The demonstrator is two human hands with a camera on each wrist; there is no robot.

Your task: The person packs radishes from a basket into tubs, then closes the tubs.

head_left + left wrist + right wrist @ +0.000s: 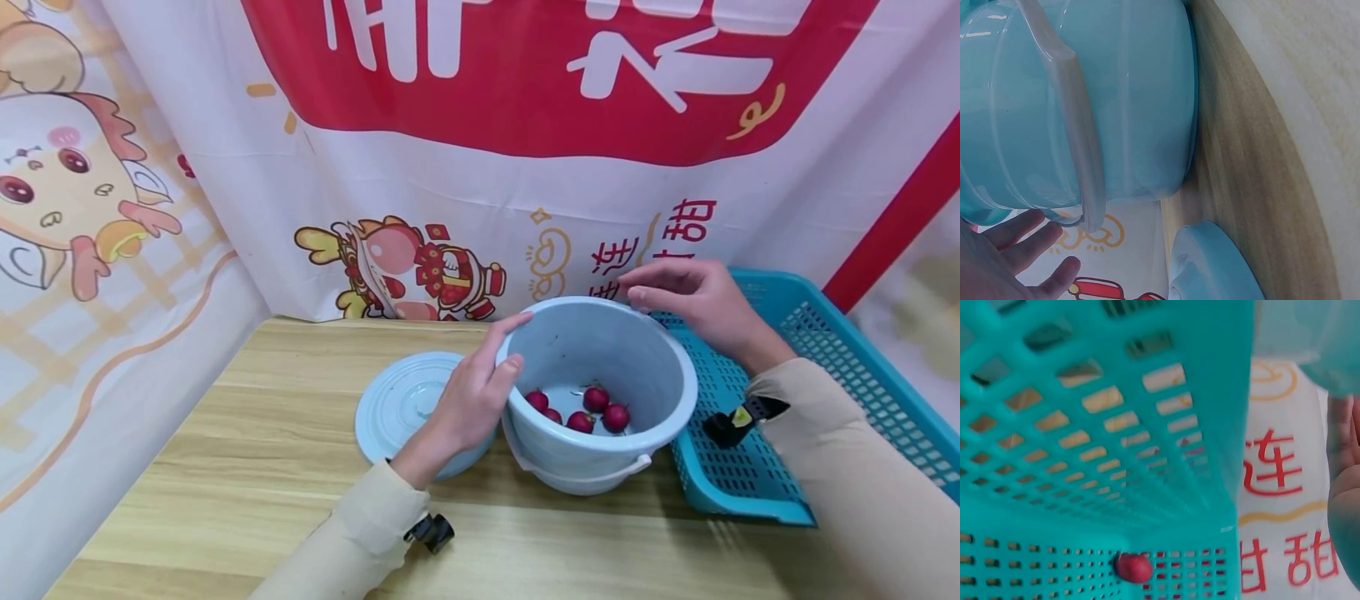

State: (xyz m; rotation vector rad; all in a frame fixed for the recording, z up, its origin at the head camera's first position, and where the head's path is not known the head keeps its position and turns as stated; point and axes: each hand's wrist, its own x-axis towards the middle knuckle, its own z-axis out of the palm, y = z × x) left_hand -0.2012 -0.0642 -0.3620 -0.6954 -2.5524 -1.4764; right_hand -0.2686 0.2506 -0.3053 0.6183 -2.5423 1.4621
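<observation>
A pale blue bucket (585, 450) stands on the table with its mouth facing me. Several small red radishes (596, 399) lie at its bottom. My left hand (476, 387) holds the bucket's left rim, its thumb over the edge; in the left wrist view the outer fingers (1025, 244) spread beside the wall below the rim. Beyond the far right rim, my right hand (697, 304) is raised with loosely bent fingers and nothing visible in it; whether it touches the rim I cannot tell. The bucket's handle (1079, 125) hangs down along its near side.
A round blue lid (401, 400) lies left of the bucket, partly behind my left wrist. To the right, a teal perforated basket (750, 492) sits under my right forearm; one radish (1134, 567) shows in it. A printed cloth (450, 183) hangs behind the wooden table (247, 450).
</observation>
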